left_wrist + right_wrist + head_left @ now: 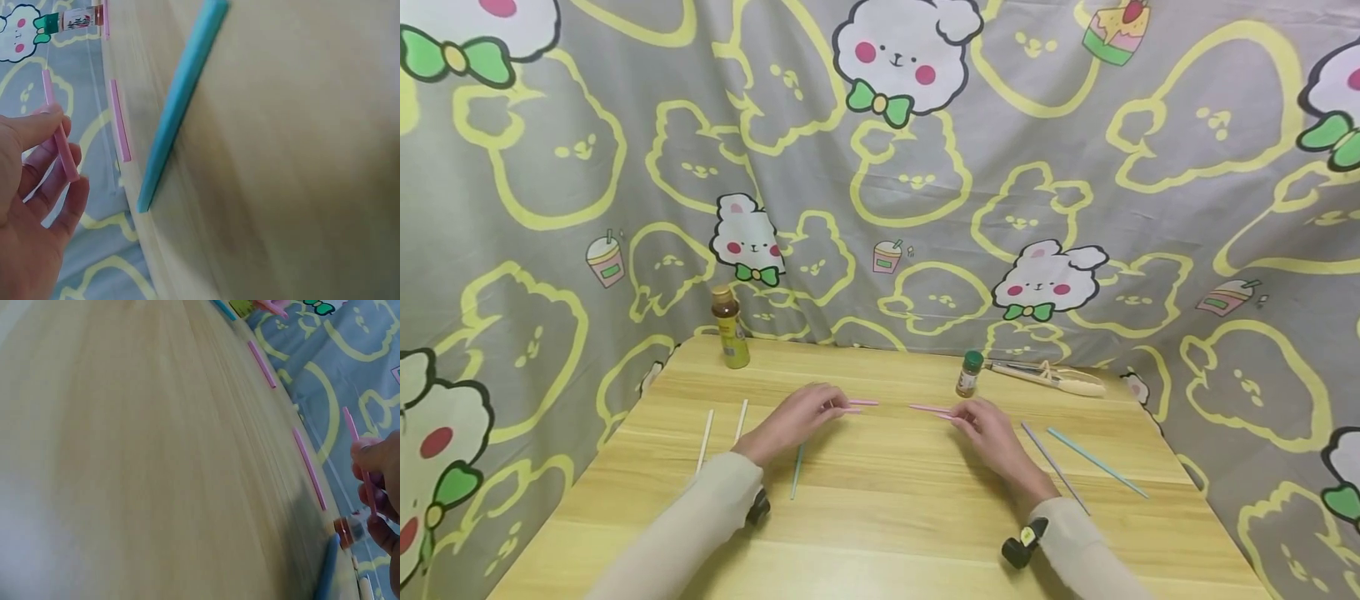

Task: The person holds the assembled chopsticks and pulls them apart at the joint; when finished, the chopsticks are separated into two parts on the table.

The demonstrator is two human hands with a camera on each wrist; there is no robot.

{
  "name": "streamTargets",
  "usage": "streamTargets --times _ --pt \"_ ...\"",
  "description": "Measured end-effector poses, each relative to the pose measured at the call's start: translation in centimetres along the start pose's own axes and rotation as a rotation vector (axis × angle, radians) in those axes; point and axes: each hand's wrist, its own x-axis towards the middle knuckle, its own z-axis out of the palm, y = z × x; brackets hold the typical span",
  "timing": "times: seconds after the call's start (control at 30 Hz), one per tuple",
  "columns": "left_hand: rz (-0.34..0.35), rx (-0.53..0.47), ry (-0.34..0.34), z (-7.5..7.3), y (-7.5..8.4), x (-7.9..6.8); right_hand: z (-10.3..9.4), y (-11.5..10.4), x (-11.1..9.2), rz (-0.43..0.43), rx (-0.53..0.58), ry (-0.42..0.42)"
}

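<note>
- At the centre of the frame, left of the middle, the left hand [805, 414] pinches a pink stick [65, 150] between thumb and fingers.
- Right of the middle, the right hand [990, 432] likewise pinches a second pink stick [350, 424].
- Two more pink sticks lie on the table [880, 517], one near each hand: one at upper left of the left wrist view [120, 122], the other at right of the right wrist view [310, 469].
- A gap of wood separates the hands; from there the tabletop runs between the forearms to the bottom of the frame.
- At centre left, two white sticks [705, 437] lie apart beyond the left forearm, close to the table's slanting left edge.
- A teal stick [797, 471] lies just below the left hand, partly hidden by it.
- Right of the right forearm, a purple stick [1055, 467] and a blue stick [1097, 462] slant down rightward, their upper ends near each other; the blue one is nearer the right edge.
- The far edge meets the curtain [820, 192]: a bottle [734, 340] stands by its left corner, and tongs [1048, 377] lie along its right part.
- A green-capped jar [967, 379] stands upright just beyond the right hand, limiting room there.
</note>
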Motion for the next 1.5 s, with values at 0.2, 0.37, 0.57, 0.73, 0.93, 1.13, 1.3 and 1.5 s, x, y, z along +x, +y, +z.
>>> streamTargets --times 0.2,0.37,0.57,0.73,0.93,1.13,1.3,1.5 --pt "0.037 0.082 -0.049 0.5 0.3 1.8 1.4 -0.5 1.5 0.05 -0.022 -0.057" --pt "0.048 0.11 -0.086 1.0 0.4 2.7 2.3 -1.0 2.1 0.061 -0.009 -0.061" --pt "0.064 0.126 -0.095 1.6 0.1 3.1 3.4 -1.2 2.5 0.067 0.02 -0.068" --pt "0.037 0.145 -0.127 2.1 -0.1 3.3 4.0 -1.1 2.6 0.085 0.008 -0.087" --pt "0.02 0.195 -0.143 2.4 -0.1 3.6 4.5 -0.9 2.6 0.091 -0.034 -0.11" --pt "0.023 0.211 -0.153 2.6 0.2 3.9 4.7 -0.8 2.7 0.089 -0.056 -0.091" --pt "-0.001 0.224 -0.158 2.7 0.2 4.0 4.8 -1.2 2.8 0.087 -0.048 -0.096" --pt "-0.024 0.213 -0.16 2.8 0.2 4.0 4.9 -1.2 2.9 0.107 -0.049 -0.106"
